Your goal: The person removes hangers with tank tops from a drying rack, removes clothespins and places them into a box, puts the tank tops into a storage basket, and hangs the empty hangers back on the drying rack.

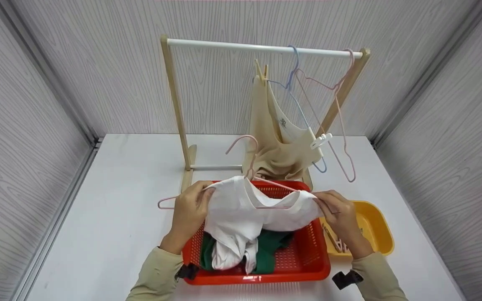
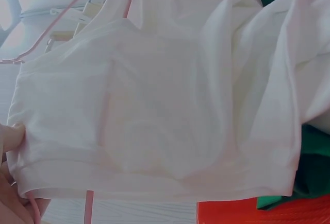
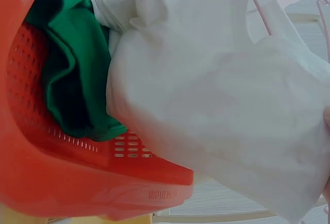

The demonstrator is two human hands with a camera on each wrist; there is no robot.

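Note:
A white shirt (image 1: 232,209) hangs between both hands over the red basket (image 1: 257,279), its lower part draped into it. Inside its neckline runs a pink hanger (image 1: 247,136), hook upward; one end sticks out past the left sleeve. My left hand (image 1: 190,213) pinches the shirt's left shoulder with the hanger arm. On the other side, my right hand (image 1: 341,215) pinches the right shoulder edge between thumb and fingers. The left wrist view shows the thumb (image 2: 13,135) pressed on the white cloth. Below the shirt, a green garment (image 1: 268,255) lies in the basket.
Behind the basket stands a drying rack (image 1: 232,44) with a beige garment (image 1: 262,125) clipped on a blue hanger (image 1: 294,62) and a bare pink hanger (image 1: 341,115). A yellow tray (image 1: 385,234) with clothespins (image 1: 336,242) sits at the right, beside the basket.

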